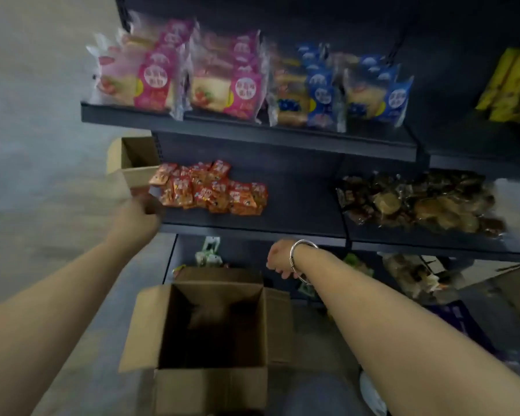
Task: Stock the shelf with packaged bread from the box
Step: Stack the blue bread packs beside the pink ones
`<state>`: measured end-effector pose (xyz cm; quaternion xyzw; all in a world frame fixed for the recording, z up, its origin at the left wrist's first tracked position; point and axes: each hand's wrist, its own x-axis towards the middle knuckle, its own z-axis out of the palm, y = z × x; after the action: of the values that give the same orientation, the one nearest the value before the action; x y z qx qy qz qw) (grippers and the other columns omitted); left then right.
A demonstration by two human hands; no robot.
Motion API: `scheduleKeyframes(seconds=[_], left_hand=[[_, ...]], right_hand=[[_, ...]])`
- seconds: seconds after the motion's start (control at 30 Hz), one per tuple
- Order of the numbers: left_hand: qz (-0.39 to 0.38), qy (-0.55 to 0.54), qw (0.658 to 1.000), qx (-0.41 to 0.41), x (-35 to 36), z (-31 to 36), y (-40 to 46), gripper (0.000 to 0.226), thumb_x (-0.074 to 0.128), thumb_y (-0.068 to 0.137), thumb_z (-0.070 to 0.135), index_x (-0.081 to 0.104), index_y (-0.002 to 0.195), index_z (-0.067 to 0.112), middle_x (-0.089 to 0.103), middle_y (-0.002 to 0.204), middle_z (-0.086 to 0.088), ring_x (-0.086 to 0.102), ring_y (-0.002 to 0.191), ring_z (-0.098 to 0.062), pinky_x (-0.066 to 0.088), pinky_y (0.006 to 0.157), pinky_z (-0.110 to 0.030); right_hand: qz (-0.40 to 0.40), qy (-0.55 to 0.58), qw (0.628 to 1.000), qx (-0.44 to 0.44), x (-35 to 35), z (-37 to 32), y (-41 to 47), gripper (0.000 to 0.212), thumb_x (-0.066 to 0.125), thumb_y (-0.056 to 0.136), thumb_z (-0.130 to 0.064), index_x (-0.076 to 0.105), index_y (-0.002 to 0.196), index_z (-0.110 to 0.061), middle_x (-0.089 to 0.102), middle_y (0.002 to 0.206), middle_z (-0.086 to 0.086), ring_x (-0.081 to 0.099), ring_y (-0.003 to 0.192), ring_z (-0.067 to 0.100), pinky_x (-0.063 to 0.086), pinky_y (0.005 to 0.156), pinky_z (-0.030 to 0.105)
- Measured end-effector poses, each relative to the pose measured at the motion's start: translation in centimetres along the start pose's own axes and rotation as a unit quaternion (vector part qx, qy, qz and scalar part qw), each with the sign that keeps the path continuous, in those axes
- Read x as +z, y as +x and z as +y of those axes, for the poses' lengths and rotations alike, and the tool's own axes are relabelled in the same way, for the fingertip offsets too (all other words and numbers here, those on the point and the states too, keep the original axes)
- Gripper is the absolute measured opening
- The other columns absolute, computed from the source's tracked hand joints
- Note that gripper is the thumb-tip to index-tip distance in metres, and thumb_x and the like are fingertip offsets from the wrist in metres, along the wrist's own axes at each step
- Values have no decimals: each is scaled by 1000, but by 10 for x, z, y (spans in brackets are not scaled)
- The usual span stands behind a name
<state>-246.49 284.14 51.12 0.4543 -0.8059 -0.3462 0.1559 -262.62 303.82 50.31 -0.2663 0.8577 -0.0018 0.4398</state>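
Note:
An open cardboard box (213, 382) stands on the floor below me, its inside dark with a dim brownish packet (207, 313) at the bottom. My left hand (140, 219) is blurred at the left front edge of the middle shelf (282, 232), close to a pile of orange packets (213, 187); what it holds is unclear. My right hand (278, 259), a silver bangle on its wrist, hangs below that shelf edge with loosely curled fingers and nothing visible in it. Pink-wrapped bread (192, 76) and blue-wrapped bread (336, 88) fill the top shelf (252, 130).
Clear-wrapped brown buns (418, 202) lie on the middle shelf's right side. Yellow packs (511, 85) sit at the upper right. A smaller open carton (132, 160) stands left of the shelving. More goods crowd the bottom shelf (409, 271). Grey floor lies to the left.

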Motion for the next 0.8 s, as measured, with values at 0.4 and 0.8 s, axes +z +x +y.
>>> scheduleKeyframes(seconds=[0.4,0.8], left_hand=[[-246,-30,891,-381,163,-231,-74,19,43,95,4,60,101,-2,58,70,-12,61,57,-19,38,47,-19],[16,-182,924,-337,344,-374,-47,19,55,82,-3,64,77,14,60,70,-7,55,68,-20,44,63,-27]], right_hand=[[-135,77,988,6,209,71,185,30,52,90,-10,59,119,-5,49,95,7,46,84,19,43,64,24],[-40,288,952,97,355,125,381,22,40,94,-6,54,79,-16,59,88,8,51,58,11,38,42,16]])
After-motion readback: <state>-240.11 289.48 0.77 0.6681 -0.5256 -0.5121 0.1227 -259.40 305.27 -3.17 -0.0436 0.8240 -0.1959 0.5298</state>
